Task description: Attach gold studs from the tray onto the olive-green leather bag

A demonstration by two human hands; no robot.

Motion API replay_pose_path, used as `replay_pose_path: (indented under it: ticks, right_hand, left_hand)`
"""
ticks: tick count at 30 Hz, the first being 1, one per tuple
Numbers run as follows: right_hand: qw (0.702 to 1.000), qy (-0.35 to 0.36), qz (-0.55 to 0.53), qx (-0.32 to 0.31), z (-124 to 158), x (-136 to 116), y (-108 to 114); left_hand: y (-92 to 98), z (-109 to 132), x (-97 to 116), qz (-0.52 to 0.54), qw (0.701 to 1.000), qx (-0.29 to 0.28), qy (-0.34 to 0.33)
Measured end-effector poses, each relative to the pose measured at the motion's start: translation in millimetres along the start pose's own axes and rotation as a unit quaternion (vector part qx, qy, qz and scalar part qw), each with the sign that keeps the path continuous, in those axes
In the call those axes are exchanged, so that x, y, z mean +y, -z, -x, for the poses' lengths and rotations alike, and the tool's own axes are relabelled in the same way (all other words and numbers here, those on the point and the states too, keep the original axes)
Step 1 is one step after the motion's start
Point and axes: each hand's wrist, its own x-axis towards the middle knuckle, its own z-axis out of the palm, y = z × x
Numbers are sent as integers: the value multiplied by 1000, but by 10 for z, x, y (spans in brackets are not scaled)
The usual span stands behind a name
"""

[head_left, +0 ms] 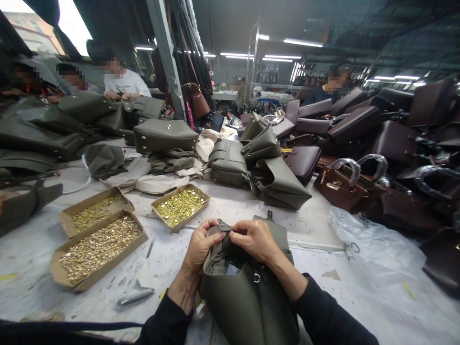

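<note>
An olive-green handbag (233, 297) stands in front of me, its top open and its dark lining showing. My left hand (203, 242) pinches a small strap tab (224, 225) at the bag's far rim, thumb on top. From the other side my right hand (253, 237) grips the same tab between thumb and fingers. Whether a small metal piece sits between the fingertips is hidden. A silver D-ring (256, 278) hangs on the bag's side below my right wrist.
Cardboard trays hold gold metal fittings: one tray (145, 238) at left, another (207, 201) nearer the middle. A pair of pliers (135, 293) lies at left. Green bags (230, 163) are piled ahead; brown bags (359, 124) and clear plastic (381, 249) are at right. Several co-workers sit beyond.
</note>
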Motion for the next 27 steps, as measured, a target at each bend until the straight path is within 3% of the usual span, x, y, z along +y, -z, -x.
replay_pose_path:
  ticks: [7, 12, 15, 21, 27]
  right_hand:
    - [995, 5, 89, -38, -46, -113, 53]
    - [960, 75, 256, -89, -79, -324, 159]
    - [947, 98, 290, -102, -58, -348, 167]
    - [966, 76, 246, 5, 117, -161, -55]
    - [992, 48, 69, 99, 160, -7, -179]
  left_hand:
    - [65, -33, -56, -39, 999, -6, -27]
    - [60, -16, -18, -109, 992, -19, -61]
    - [30, 27, 13, -118, 990, -31, -73]
    - [-36, 87, 46, -158, 983, -26, -87]
    - [-113, 105, 67, -238, 962, 33, -127]
